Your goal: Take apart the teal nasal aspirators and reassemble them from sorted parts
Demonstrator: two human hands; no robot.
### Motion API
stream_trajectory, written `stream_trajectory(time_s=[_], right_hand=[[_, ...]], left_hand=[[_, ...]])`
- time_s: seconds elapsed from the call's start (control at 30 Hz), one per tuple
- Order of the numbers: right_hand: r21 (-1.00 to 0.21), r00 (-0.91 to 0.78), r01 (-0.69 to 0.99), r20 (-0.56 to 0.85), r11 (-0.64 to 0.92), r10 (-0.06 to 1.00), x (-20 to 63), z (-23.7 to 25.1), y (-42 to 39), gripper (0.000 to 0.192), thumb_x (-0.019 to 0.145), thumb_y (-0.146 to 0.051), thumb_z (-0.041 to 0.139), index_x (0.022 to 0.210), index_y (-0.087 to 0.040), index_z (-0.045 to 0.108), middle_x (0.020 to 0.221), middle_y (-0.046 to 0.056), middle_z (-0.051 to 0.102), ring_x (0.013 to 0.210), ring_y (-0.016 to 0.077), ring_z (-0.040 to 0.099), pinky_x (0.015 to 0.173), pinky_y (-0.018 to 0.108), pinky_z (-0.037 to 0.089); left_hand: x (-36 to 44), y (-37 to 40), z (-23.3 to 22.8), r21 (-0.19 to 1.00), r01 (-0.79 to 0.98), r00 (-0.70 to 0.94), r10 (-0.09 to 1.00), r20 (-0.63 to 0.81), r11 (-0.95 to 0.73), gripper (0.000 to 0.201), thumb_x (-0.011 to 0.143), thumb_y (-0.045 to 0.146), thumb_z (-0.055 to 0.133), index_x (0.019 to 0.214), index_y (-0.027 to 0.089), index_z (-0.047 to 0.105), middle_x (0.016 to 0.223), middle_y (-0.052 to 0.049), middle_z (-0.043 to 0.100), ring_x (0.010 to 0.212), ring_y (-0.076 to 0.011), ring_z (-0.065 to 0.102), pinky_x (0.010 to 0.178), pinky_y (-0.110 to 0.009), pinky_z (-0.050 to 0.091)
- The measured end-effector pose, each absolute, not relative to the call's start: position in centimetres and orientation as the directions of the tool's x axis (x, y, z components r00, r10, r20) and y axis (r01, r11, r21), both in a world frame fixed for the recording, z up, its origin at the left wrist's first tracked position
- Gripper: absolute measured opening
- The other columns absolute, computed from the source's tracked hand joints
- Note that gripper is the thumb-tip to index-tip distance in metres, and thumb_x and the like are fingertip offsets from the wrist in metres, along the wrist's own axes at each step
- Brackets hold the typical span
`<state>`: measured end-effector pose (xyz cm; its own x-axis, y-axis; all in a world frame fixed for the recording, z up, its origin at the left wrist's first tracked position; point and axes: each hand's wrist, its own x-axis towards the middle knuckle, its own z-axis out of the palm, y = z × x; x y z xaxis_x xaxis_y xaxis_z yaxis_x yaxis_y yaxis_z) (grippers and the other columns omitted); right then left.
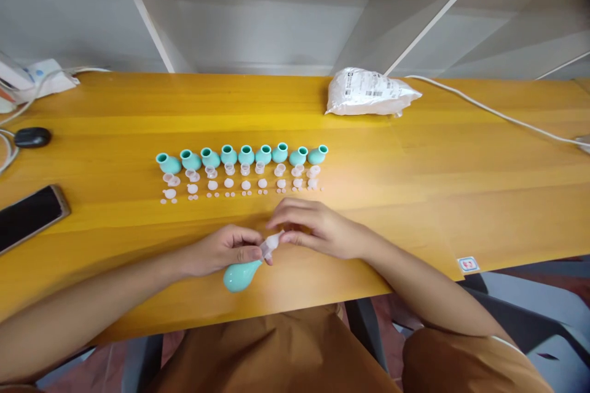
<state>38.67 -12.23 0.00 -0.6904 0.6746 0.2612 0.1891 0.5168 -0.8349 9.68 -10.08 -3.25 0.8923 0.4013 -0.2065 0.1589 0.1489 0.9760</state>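
Note:
My left hand [233, 250] is closed around the neck of a mint-green squeeze bulb [240, 276], which tilts up to the right above the table's near edge. A clear plastic collar joins the bulb to a whitish soft tip [273, 241]. The thumb and fingers of my right hand [318, 227] are bent about the end of that tip, the thumb touching it. Beyond the hands stands a row of several mint-green bulbs [246, 155], mouths up. In front of them lie clear plastic cups [229, 168], whitish caps [246, 185] and tiny discs [229, 194].
A white plastic parcel [369, 92] lies at the back of the wooden table [415, 166]. To the left are a phone [31, 216], a black mouse [32, 137] and white cables. Another cable [488, 106] runs along the right. A small sticker [468, 264] marks the front edge.

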Motion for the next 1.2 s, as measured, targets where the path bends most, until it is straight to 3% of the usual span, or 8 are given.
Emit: stream_trajectory(time_s=[0.2,0.3,0.4,0.57,0.63,0.83,1.0,1.2], right_hand=[[-0.992,-0.669,-0.004,0.095,0.124,0.737,37.3,-1.9,-13.3,0.028,0.114,-0.045,0.070,0.115,-0.018,0.077,0.093,0.003,0.075,0.073,0.0130,0.069,0.069,0.025,0.057],[-0.984,-0.678,-0.115,-0.021,-0.135,0.735,36.6,-2.4,-13.8,0.034,0.112,-0.050,0.072,0.102,-0.017,0.072,0.088,0.003,0.076,0.074,0.0133,0.069,0.071,0.026,0.057],[-0.939,-0.681,-0.191,-0.082,-0.285,0.727,35.9,-2.8,-14.0,0.040,0.110,-0.054,0.075,0.097,-0.016,0.069,0.084,0.003,0.076,0.076,0.0143,0.070,0.074,0.028,0.056],[-0.902,-0.578,-0.248,-0.155,-0.353,0.801,35.2,-4.0,-13.8,0.050,0.103,-0.064,0.079,0.090,-0.017,0.069,0.074,-0.001,0.071,0.060,0.0114,0.062,0.062,0.025,0.049],[-0.891,-0.572,-0.267,-0.160,-0.367,0.804,35.1,-4.2,-13.8,0.052,0.102,-0.066,0.080,0.088,-0.017,0.069,0.075,-0.001,0.071,0.058,0.0109,0.061,0.061,0.025,0.049],[-0.851,-0.660,-0.288,-0.156,-0.440,0.735,34.8,-4.2,-14.2,0.041,0.103,-0.056,0.084,0.110,-0.017,0.074,0.091,0.003,0.078,0.072,0.0125,0.069,0.072,0.026,0.056],[-0.830,-0.678,-0.322,-0.135,-0.456,0.723,34.2,-4.8,-14.0,0.040,0.099,-0.052,0.090,0.106,-0.017,0.072,0.097,0.003,0.078,0.078,0.0116,0.071,0.080,0.027,0.057],[-0.882,-0.610,-0.296,-0.121,-0.367,0.783,33.5,-5.2,-14.6,0.044,0.100,-0.058,0.085,0.103,-0.019,0.065,0.091,0.001,0.075,0.070,0.0111,0.068,0.071,0.026,0.061]], left_hand=[[9.7,-10.0,-3.0,0.990,0.137,0.917,0.377,-0.133,0.016,0.056,0.106,0.070,0.065,0.114,0.018,0.084,0.107,-0.008,0.075,0.097,-0.0204,0.067,0.084,-0.028,0.052],[10.2,-10.4,-2.6,0.996,0.071,0.928,0.370,-0.048,-0.048,0.047,0.110,0.059,0.064,0.121,0.017,0.082,0.120,-0.012,0.078,0.110,-0.0244,0.072,0.096,-0.032,0.056],[10.5,-11.0,-2.4,0.992,0.026,0.918,0.396,0.025,-0.123,0.035,0.112,0.046,0.064,0.127,0.018,0.079,0.129,-0.014,0.078,0.116,-0.0253,0.074,0.100,-0.034,0.057],[10.1,-11.7,-2.8,0.882,0.035,0.899,0.400,0.177,-0.470,0.018,0.105,0.026,0.067,0.118,0.022,0.078,0.100,-0.006,0.073,0.086,-0.0165,0.066,0.080,-0.028,0.053],[9.8,-11.7,-3.0,0.836,0.047,0.856,0.453,0.248,-0.547,0.011,0.104,0.025,0.066,0.110,0.022,0.074,0.091,-0.003,0.066,0.080,-0.0157,0.058,0.076,-0.028,0.048],[9.1,-11.4,-3.7,0.823,0.039,0.660,0.633,0.404,-0.567,0.005,0.108,0.025,0.060,0.106,0.022,0.062,0.103,-0.005,0.060,0.089,-0.0181,0.059,0.081,-0.031,0.052],[9.5,-11.5,-3.9,0.821,0.043,0.708,0.597,0.377,-0.569,0.032,0.102,0.019,0.067,0.133,0.026,0.061,0.119,-0.007,0.057,0.089,-0.0158,0.061,0.080,-0.029,0.056],[9.4,-11.4,-3.5,0.830,0.036,0.733,0.579,0.357,-0.557,0.019,0.104,0.021,0.074,0.123,0.027,0.074,0.119,-0.006,0.056,0.102,-0.0162,0.066,0.092,-0.029,0.059]])
